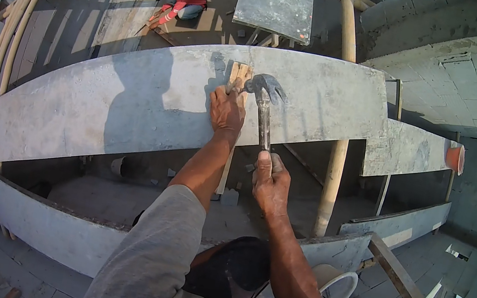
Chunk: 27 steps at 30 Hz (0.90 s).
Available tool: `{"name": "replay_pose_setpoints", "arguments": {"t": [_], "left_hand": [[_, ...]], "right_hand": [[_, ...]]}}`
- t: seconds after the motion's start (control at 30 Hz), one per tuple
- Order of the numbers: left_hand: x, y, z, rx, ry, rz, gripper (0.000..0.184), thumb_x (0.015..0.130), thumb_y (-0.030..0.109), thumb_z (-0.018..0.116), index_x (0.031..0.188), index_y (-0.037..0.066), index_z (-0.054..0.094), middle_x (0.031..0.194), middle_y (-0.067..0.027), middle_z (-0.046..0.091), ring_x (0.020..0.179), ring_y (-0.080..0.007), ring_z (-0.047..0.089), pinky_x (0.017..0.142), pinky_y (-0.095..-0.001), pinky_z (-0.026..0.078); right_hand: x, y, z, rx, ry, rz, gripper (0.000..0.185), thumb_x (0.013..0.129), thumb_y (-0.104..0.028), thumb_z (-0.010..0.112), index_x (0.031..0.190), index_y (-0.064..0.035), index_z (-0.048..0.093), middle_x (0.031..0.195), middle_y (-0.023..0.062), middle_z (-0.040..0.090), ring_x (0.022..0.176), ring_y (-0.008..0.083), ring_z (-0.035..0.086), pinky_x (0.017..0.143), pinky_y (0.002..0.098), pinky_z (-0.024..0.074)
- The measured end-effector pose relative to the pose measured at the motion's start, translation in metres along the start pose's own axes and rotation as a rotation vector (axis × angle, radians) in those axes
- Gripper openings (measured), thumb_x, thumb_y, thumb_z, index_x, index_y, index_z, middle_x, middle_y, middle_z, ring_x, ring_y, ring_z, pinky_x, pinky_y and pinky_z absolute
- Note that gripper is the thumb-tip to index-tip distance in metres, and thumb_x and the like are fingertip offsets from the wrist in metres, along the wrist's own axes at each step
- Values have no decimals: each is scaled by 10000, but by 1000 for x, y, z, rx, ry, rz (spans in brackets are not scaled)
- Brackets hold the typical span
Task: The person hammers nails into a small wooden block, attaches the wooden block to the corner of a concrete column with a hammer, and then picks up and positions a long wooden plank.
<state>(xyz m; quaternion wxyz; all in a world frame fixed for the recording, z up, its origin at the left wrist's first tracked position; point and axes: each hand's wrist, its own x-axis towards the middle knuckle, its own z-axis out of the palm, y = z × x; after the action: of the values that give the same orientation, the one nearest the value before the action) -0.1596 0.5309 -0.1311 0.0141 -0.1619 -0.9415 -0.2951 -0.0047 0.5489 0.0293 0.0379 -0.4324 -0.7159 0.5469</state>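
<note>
Wooden piece: the pale wooden piece (239,72) lies near the middle of the long grey surface (323,100), its long axis running roughly across the surface, away from the person.
Left hand: the left hand (227,112) is over the middle of the surface and nearer the wooden piece, which extends forward from its fingertips. The fingers are bent inward and touch the wood; how tightly they close, and whether a nail sits between them, I cannot tell.
Right hand: the right hand (271,183) is just off the near edge of the surface, its fingers wrapped firmly around the handle of the hammer (264,121).
Hammer: the handle points forward over the surface, leaning slightly left; the head is just right of the left fingertips and the wooden piece, with the claw toward the right. Contact between head and wood cannot be made out.
Right end: an orange bucket (455,158) is at the surface's right end.
Far side: a person in red (181,2) crouches beyond the surface, to the left.
Near side: a white bucket (342,285) is nearer than the surface, right of the person's body.
</note>
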Motion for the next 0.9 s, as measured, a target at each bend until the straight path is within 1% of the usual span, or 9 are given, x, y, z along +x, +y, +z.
{"name": "replay_pose_setpoints", "arguments": {"t": [0.03, 0.07, 0.17, 0.23, 0.4, 0.6, 0.77, 0.87, 0.9], "left_hand": [[6, 5, 4, 16, 8, 19, 469, 802, 139, 650, 1266, 164, 586, 1016, -141, 500, 980, -328, 484, 842, -399, 454], [8, 9, -6, -122, 29, 32, 223, 842, 183, 607, 955, -9, 620, 1041, -180, 481, 1014, -374, 457, 839, -454, 436], [7, 9, -1, -120, 110, 91, 308, 847, 146, 594, 1146, 75, 623, 1001, -162, 465, 967, -358, 459, 842, -424, 409], [8, -8, 37, -181, 210, 81, 332, 886, 160, 580, 1212, 207, 624, 967, -171, 497, 940, -341, 490, 790, -432, 439], [11, 8, 3, -85, 164, 54, 332, 895, 188, 583, 1226, 188, 615, 990, -144, 503, 958, -303, 492, 837, -402, 445], [11, 7, 6, -59, 171, 66, 312, 904, 213, 582, 1211, 162, 613, 992, -128, 505, 960, -283, 493, 841, -392, 442], [11, 7, 5, -53, 152, 65, 301, 906, 229, 590, 1196, 154, 623, 1006, -127, 503, 969, -281, 489, 849, -388, 437], [11, 10, 4, -55, 141, 44, 294, 908, 236, 591, 1185, 148, 631, 1016, -127, 500, 970, -282, 489, 846, -389, 438], [11, 12, 1, -57, 134, 31, 291, 909, 237, 590, 1182, 146, 634, 1018, -127, 498, 969, -283, 489, 845, -390, 438]], "right_hand": [[0, -6, -4, 17, 20, -3, 487, 964, -442, 508, 780, 8, 497, 591, 169, 456, 546, 241, 423, 560, 391, 424], [0, -4, -6, 9, 14, -32, 486, 963, -448, 504, 788, 5, 499, 599, 180, 465, 546, 284, 441, 564, 399, 427], [-12, -12, -24, -212, 96, -144, 517, 954, -508, 468, 878, -1, 540, 693, 257, 539, 724, 486, 545, 648, 470, 447], [-25, -5, -44, -323, 85, -75, 549, 940, -546, 454, 939, -11, 578, 755, 273, 588, 806, 493, 567, 685, 500, 451], [-84, 46, -115, -600, 80, 39, 595, 918, -590, 459, 1019, -26, 617, 800, 232, 633, 822, 420, 632, 733, 477, 491], [-185, 124, -162, -725, 137, 491, 650, 864, -637, 488, 1069, -37, 632, 923, 228, 673, 970, 412, 624, 833, 469, 487], [-246, 147, -147, -422, 253, 903, 563, 863, -555, 540, 927, -10, 663, 782, 188, 675, 734, 327, 679, 693, 436, 515], [-263, 159, -129, -180, 364, 865, 495, 898, -465, 561, 790, 14, 625, 600, 97, 579, 470, 184, 564, 448, 345, 458], [-262, 169, -124, -144, 389, 872, 497, 886, -478, 561, 822, 9, 633, 622, 107, 595, 509, 202, 584, 491, 358, 469]]}}
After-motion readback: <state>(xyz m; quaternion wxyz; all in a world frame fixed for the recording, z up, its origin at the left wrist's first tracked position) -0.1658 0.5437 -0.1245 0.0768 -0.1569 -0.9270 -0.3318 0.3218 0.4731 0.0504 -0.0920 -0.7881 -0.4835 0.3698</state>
